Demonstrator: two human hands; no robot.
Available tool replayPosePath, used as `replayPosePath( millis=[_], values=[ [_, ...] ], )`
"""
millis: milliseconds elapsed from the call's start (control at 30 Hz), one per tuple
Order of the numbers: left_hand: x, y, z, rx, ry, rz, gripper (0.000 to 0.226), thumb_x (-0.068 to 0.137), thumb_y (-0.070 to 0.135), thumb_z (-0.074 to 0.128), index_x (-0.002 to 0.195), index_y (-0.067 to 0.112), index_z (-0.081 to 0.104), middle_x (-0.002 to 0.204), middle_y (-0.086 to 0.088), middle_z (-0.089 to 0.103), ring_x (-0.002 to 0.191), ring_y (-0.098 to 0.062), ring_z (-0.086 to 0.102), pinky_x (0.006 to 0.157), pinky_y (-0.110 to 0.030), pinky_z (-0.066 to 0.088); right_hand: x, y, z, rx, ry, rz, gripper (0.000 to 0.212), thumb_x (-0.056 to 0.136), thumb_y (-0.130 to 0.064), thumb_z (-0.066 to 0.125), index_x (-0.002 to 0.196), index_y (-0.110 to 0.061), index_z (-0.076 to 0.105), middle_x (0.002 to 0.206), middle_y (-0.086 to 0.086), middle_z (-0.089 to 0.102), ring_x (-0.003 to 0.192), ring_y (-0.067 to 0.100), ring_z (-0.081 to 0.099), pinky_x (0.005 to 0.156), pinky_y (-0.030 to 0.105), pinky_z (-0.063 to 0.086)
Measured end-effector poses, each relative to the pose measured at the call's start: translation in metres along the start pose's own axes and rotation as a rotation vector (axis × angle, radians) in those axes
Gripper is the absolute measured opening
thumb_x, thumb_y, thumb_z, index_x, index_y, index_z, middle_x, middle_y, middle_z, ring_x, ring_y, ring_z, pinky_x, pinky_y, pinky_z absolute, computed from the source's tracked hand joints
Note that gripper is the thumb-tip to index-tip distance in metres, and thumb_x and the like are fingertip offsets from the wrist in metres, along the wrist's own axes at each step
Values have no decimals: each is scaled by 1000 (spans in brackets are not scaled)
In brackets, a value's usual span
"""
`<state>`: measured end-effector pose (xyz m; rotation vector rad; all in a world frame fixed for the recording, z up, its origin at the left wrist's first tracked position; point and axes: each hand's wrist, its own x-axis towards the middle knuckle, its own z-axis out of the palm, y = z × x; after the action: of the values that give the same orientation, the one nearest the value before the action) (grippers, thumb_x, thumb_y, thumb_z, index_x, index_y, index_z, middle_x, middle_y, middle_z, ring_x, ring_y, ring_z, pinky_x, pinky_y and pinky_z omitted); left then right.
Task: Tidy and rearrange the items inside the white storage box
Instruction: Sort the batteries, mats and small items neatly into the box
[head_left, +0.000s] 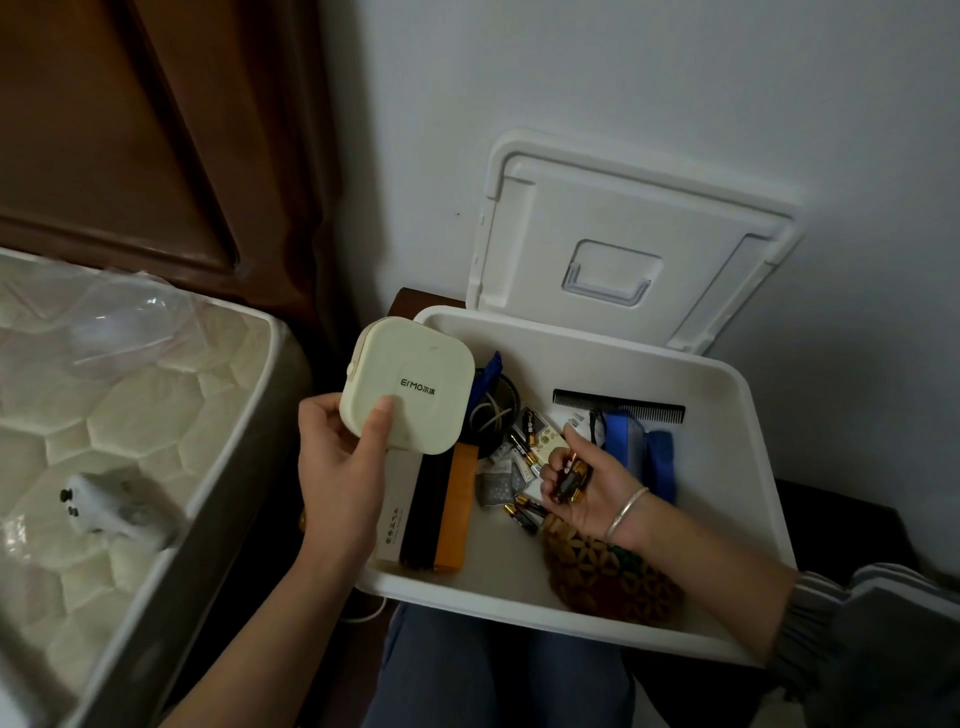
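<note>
The white storage box (748, 457) stands open in front of me, its lid (628, 234) leaning against the wall behind. My left hand (337, 467) holds a pale cream square case (410, 384) with dark lettering above the box's left rim. My right hand (587, 483), palm up inside the box, is closed on several black-and-gold batteries (571, 475). More loose batteries (524, 512) lie on the box floor beside it. A black comb (618, 405), a blue pouch (639, 447), an orange-and-black flat box (441, 509) and a brown woven piece (608, 577) also lie inside.
A quilted mattress (104, 441) under clear plastic lies to the left, with a small white device (114, 512) on it. A dark wooden headboard (130, 130) rises behind it. The white wall (623, 78) backs the box. My blue-trousered legs (493, 675) are under the box's front edge.
</note>
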<state>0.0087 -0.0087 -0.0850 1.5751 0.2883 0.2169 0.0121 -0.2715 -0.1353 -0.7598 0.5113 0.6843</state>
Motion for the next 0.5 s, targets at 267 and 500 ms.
replayPosePath(
  millis=[267,500],
  values=[
    [1,-1,0,1,0,3,27,74,61,63,92,47,49,102,13,64,96,-5,66,72,-28,55,1,-3,0,-147,204,13,47,82,-55,58,86,-10,70,46,-2,42,31,6,31,31,15,24],
    [0,1,1,-7,-7,6,30,74,60,62,95,44,48,105,10,63,98,-6,65,72,-27,56,-8,-8,0,-79,31,-7,43,79,-54,63,91,-13,72,66,1,53,47,7,45,36,16,36]
  ],
)
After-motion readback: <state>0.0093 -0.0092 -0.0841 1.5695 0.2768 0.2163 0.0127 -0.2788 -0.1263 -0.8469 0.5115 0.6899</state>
